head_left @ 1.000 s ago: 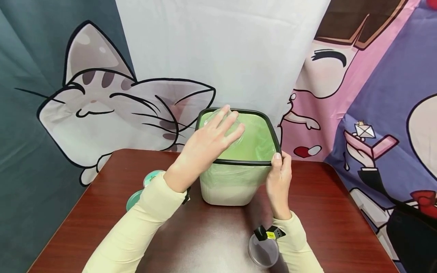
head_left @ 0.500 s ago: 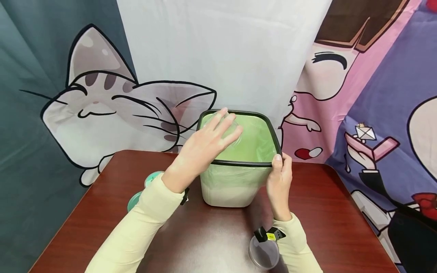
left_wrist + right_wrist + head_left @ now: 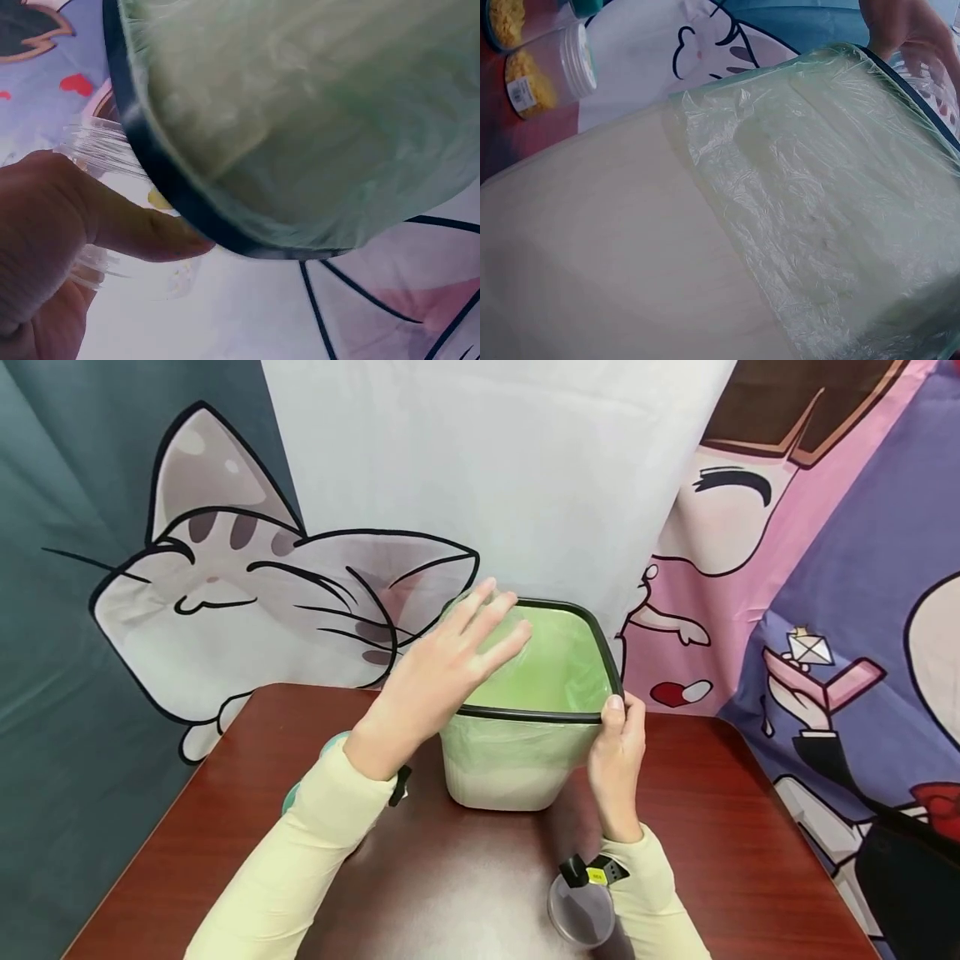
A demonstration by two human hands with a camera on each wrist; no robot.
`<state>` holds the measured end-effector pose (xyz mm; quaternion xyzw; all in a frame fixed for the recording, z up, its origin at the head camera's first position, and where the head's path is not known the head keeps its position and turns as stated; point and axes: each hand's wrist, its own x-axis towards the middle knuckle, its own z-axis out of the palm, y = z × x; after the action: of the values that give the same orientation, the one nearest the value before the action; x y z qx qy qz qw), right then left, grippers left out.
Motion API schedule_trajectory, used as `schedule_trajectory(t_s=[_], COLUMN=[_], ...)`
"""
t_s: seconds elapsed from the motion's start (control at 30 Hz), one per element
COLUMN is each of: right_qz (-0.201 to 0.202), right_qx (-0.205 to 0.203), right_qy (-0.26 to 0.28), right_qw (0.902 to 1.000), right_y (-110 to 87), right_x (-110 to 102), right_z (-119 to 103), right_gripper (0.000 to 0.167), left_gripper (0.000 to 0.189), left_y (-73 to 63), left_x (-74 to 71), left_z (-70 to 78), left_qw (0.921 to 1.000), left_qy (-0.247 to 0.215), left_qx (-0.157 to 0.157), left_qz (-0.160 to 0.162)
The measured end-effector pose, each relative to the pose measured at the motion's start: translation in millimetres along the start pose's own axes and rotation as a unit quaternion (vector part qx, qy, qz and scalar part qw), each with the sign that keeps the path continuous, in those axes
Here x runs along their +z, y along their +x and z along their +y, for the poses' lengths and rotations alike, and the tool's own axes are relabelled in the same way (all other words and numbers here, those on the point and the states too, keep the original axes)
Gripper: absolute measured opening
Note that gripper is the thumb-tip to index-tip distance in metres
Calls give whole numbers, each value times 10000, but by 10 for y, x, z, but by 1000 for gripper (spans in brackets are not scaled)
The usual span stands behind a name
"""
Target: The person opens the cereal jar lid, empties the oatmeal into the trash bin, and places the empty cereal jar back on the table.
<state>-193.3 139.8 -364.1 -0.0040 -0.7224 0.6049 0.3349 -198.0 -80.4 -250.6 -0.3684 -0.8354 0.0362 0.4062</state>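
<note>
A pale waste bin (image 3: 498, 768) with a black rim and a thin green liner (image 3: 780, 172) stands tilted on the table. My left hand (image 3: 442, 668) grips a clear plastic jar (image 3: 109, 146) from above, over the bin's left side. The jar's threaded neck shows in the left wrist view, with a bit of yellow near it; the hand hides most of the jar in the head view. My right hand (image 3: 617, 752) holds the bin's near right corner, thumb over the rim and fingers outside.
Two teal-lidded jars sit behind my left sleeve; one jar (image 3: 536, 82) shows yellow contents and a label. A clear round container (image 3: 577, 914) lies beside my right wrist on the brown table (image 3: 457, 893). A printed cloth (image 3: 487, 468) hangs close behind the bin.
My left hand and the jar have shifted slightly left and up over the bin's left rim. My right hand keeps its hold on the bin's corner.
</note>
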Motion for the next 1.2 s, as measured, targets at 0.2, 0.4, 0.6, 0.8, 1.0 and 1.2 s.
schedule_trajectory(t_s=[0.2,0.4,0.6,0.8,1.0,1.2], right_qz=[-119,-154,-145,-19,-3,-14], right_qx=[78,56,60,-27,-46,-21], right_qy=[92,149,112,58,-20,5], right_qw=[9999,9998,9998,10000,10000,10000], right_y=[-3,-43,-22,11,14,7], right_x=[-18,5,-3,-3,-4,-3], right_z=[-169,-356,-173,-23,-10,-7], right_gripper=[40,40,40,41,42,41], left_gripper=[67,63,58,63,75,85], left_y=[38,21,-10,-13,-60,-119], left_x=[-31,-27,1,-3,3,39], left_z=[1,-31,-11,-36,-120,-131], left_qw=[9982,9966,9971,9987,9987,9926], left_qy=[240,450,406,99,-504,-1143], left_qx=[524,670,572,454,27,-270], left_qz=[-140,-151,-280,-189,98,314])
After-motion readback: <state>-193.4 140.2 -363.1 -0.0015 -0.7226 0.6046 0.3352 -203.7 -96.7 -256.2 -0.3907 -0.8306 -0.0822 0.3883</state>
